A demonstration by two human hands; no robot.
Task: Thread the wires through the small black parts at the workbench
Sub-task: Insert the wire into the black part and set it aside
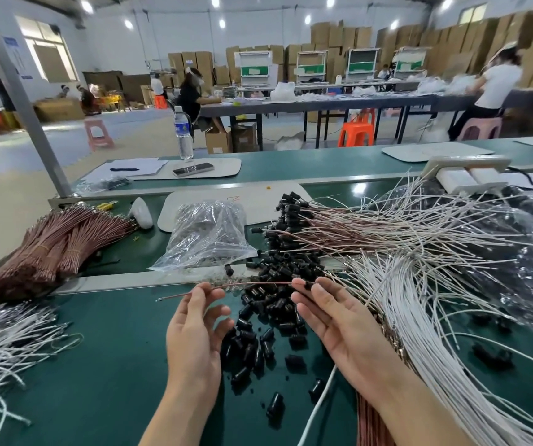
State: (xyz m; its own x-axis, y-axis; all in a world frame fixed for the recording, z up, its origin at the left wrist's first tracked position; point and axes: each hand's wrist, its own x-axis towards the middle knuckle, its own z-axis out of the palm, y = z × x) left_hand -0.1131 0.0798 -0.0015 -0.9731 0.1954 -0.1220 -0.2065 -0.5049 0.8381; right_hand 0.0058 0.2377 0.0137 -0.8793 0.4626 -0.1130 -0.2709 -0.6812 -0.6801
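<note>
Threading looks midway: threaded wires [339,226] stacked, loose black parts [258,336] remain. Left hand [194,329] pinches brown wire [252,284], right hand [339,323] pinches black part [308,285]

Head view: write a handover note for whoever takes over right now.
Left hand pinches a brown wire. Right hand pinches a black part at the wire's right end; whether it is threaded yet cannot be told.
Loose parts lie heaped on the bench between the hands, with a bag of more behind. Brown bundles lie far left, white wires right.
Done: a pile of fitted wires behind the loose parts.
Left: finish this wire, then the many unthreaded ones.
</note>
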